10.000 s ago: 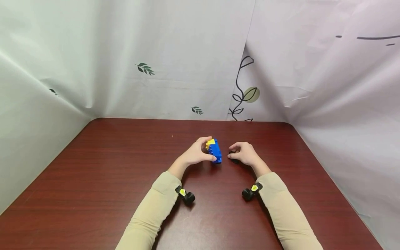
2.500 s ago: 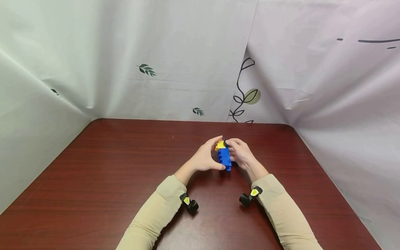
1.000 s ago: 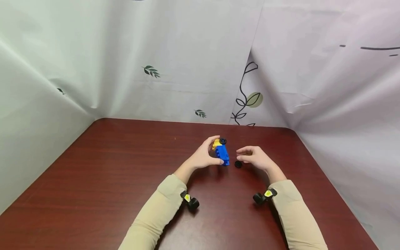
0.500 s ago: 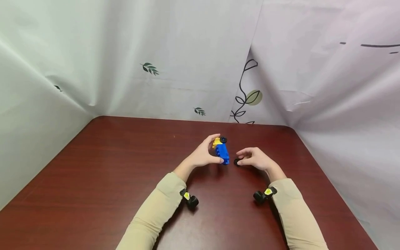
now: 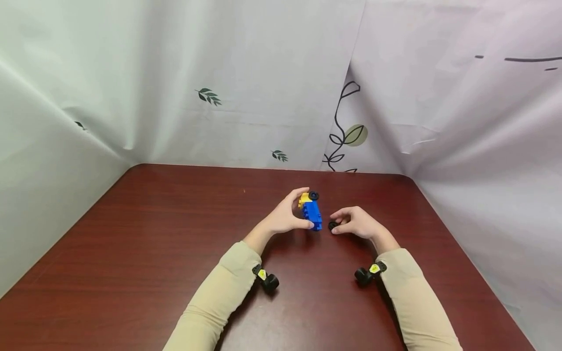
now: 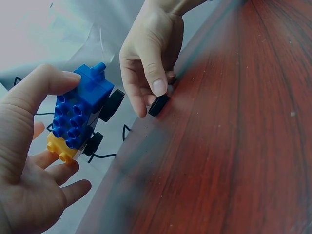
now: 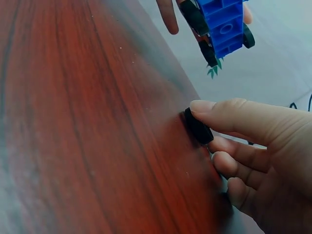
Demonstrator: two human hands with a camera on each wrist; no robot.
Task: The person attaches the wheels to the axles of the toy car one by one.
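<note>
A toy car of blue and yellow building bricks (image 5: 312, 213) is held off the table in my left hand (image 5: 283, 215), between thumb and fingers. A black wheel (image 5: 313, 195) sits by its yellow end in the head view. From the left wrist, the studs and two black wheels (image 6: 112, 105) are visible; the right wrist view shows the hollow blue underside (image 7: 225, 27) with wheels on both sides. My right hand (image 5: 359, 224) pinches a loose black wheel (image 7: 198, 126) between thumb and fingers, just right of the car. That wheel stands on edge, low at the tabletop.
The dark red wooden table (image 5: 184, 234) stretches around both hands. Pale fabric with leaf prints (image 5: 246, 97) hangs behind and at the sides. Each sleeve carries a small black wrist camera, the left one (image 5: 270, 282) and the right one (image 5: 363, 276).
Since ten seconds ago a wheel has appeared at the car's yellow end, where my right hand worked 2.5 seconds ago. That hand moved right and down and took hold of the loose wheel.
</note>
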